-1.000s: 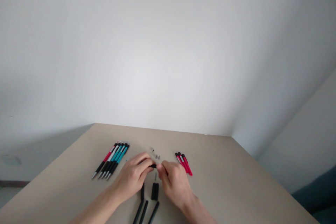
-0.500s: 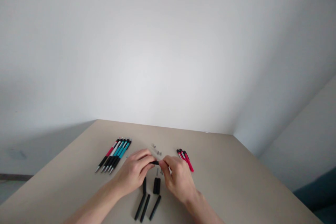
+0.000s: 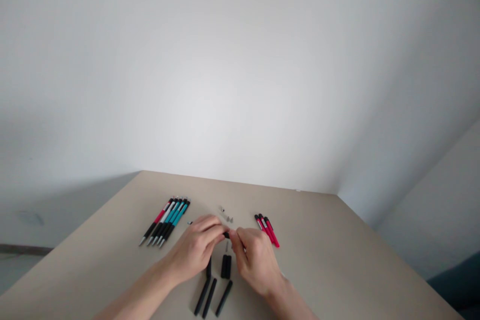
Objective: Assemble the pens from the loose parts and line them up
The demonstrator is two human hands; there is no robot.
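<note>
My left hand (image 3: 198, 242) and my right hand (image 3: 255, 256) meet above the middle of the table, both pinching a small black piece (image 3: 226, 235) between their fingertips. Most of that piece is hidden by the fingers. Just below lie two short black grips side by side (image 3: 226, 266), with a thin metal part above them. Nearer me are several black tubes (image 3: 224, 298), one partly covered by my left hand. Small silvery parts (image 3: 229, 219) rest beyond my fingertips.
On the left of the beige table (image 3: 307, 240) several pens (image 3: 170, 220) with red, white and teal barrels lie in a row. Right of my hands are three red barrels with black ends (image 3: 267, 230). A pale wall stands behind the table.
The hands have come closer together, and less of the black piece shows between them. The whole view has shifted slightly.
</note>
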